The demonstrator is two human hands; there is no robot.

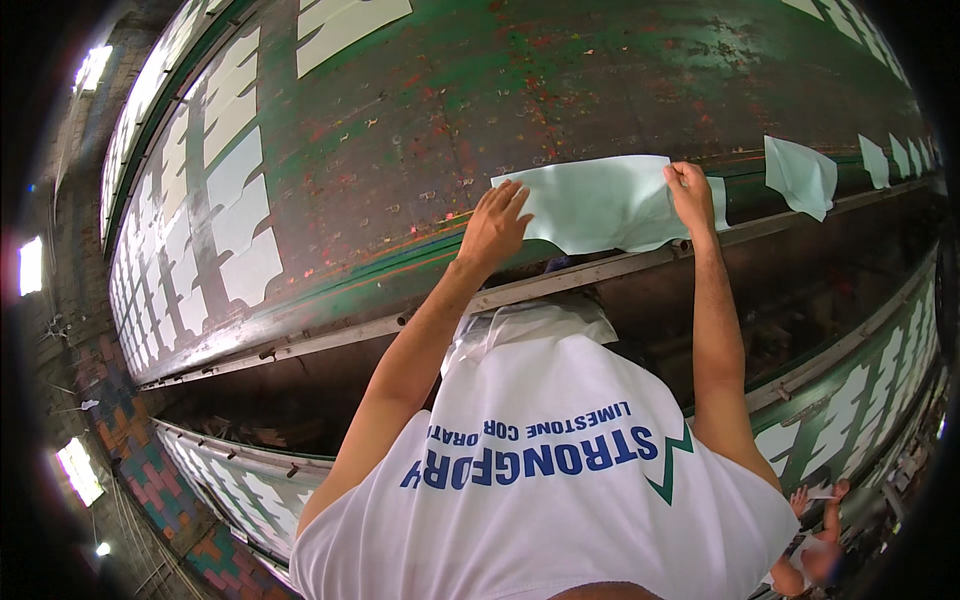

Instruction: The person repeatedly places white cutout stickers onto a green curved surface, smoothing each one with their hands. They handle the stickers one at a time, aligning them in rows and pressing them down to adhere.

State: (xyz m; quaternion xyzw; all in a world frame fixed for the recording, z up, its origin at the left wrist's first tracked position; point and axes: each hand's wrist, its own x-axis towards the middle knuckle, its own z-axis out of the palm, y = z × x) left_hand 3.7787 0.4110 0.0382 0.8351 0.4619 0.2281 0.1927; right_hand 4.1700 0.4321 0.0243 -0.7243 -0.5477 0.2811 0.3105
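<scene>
A pale, cut fabric panel [595, 205] with a curved lower edge lies along the near edge of the long table. My left hand [492, 225] is at its upper left corner, fingers stretched out, the fingertips touching or just over the cloth. At the upper right corner my right hand [691, 198] pinches the panel between thumb and fingers. Part of another pale piece shows just right of that hand. Farther right, a separate pale fabric panel [800, 176] hangs partly over the table's near edge.
The long dark table [400, 130] has green and red stains and a rail [560, 282] along its near side. Rows of pale cut panels [240, 215] lie at its left. Another panel-covered table [840, 415] stands behind me. A co-worker [815, 545] is at lower right.
</scene>
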